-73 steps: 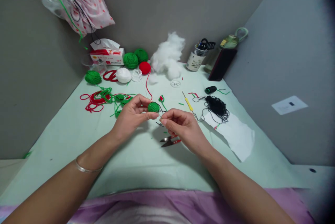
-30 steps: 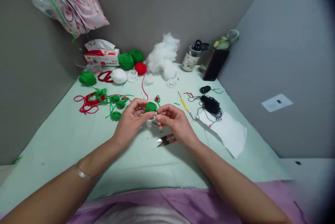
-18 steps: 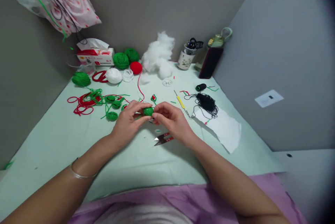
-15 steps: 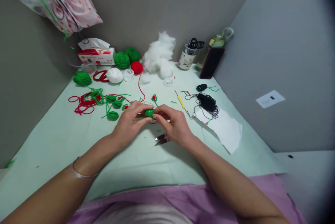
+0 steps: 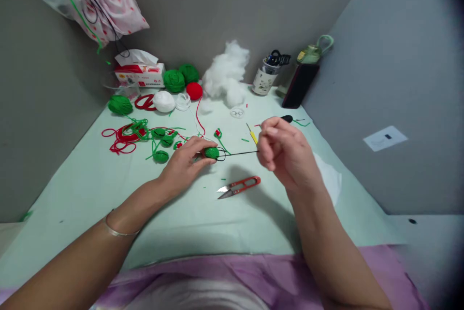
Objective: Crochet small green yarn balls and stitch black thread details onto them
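Between the thumb and fingers of my left hand is a small green crocheted piece. A black thread loops beside that piece and runs taut to my right hand, which is raised to the right with its fingers closed on the thread. Whether a needle is in those fingers I cannot tell. Red-handled thread snips lie on the table below, blades pointing left. Just beyond my left hand is a small red and green crocheted bit with a green tail.
Left of my hands lie green crocheted pieces and tangled red yarn. Yarn balls, white stuffing, a pen cup and a phone line the back. A yellow-handled hook is partly behind my right hand.
My right hand has moved off the green piece, up and to the right, drawing the black thread out straight. My left hand keeps its hold. The snips are now fully uncovered.
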Demonstrator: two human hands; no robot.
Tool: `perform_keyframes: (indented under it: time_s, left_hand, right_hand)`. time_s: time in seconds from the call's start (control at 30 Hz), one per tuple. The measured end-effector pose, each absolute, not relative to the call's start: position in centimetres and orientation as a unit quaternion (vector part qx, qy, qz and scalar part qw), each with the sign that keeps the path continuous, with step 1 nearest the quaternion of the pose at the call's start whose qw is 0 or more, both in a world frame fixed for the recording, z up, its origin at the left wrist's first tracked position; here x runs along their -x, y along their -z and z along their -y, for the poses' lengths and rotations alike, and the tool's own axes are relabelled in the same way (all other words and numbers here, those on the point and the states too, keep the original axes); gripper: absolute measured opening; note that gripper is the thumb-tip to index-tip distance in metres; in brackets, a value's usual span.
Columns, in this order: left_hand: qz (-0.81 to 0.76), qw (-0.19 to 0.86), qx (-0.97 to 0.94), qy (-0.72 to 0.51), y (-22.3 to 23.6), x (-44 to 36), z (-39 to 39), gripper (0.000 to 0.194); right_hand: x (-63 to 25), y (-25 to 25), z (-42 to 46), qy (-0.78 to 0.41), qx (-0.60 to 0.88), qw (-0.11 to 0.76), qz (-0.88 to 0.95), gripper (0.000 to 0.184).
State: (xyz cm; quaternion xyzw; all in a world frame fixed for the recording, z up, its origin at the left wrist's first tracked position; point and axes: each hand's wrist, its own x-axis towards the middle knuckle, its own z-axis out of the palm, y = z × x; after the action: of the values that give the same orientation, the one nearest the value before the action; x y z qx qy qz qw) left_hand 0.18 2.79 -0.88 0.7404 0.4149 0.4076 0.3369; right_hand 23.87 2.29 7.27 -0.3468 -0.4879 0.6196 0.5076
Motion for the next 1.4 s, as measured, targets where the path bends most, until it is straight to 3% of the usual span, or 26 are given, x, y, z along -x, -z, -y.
perform_keyframes:
  time_s: [0.17, 0.3, 0.4, 0.5, 0.7, 1.17, 1.3, 1.4]
  left_hand:
    - [-0.432, 0.350, -0.741, -0.375, 1.2, 0.2, -3.0, 0.028]
    - [-0.446, 0.415, -0.694, -0.383, 0.5, 0.0, -2.9, 0.029]
    - [-0.438, 0.502, -0.631, -0.397, -0.3, -0.3, -2.7, 0.033]
    - [-0.425, 0.550, -0.593, -0.407, -0.9, -0.5, -2.5, 0.038]
    - [-0.434, 0.498, -0.605, -0.444, -0.6, -0.9, -2.2, 0.035]
    - [-0.430, 0.305, -0.731, -0.433, 0.8, -1.1, -2.0, 0.033]
    - [-0.436, 0.312, -0.728, -0.427, 0.4, -1.2, -2.0, 0.033]
    - [-0.450, 0.339, -0.699, -0.441, -0.1, -1.1, -2.1, 0.032]
  right_hand:
    - [-26.0, -9.2, -2.2, -0.553, 0.274, 0.641, 0.457, 0.011]
    - [-26.7, -9.5, -2.3, -0.520, 0.296, 0.659, 0.455, 0.009]
    - [-26.1, -8.4, -2.5, -0.517, 0.345, 0.620, 0.479, 0.009]
    - [-24.5, -6.6, -2.5, -0.505, 0.417, 0.527, 0.543, 0.011]
    - [-20.9, -3.3, -2.0, -0.447, 0.490, 0.367, 0.652, 0.013]
    - [-19.0, -2.0, -1.8, -0.301, 0.535, 0.345, 0.710, 0.005]
    - [-19.0, -2.2, -1.8, -0.349, 0.521, 0.365, 0.688, 0.002]
    - [-19.9, -2.5, -2.3, -0.455, 0.484, 0.381, 0.643, 0.011]
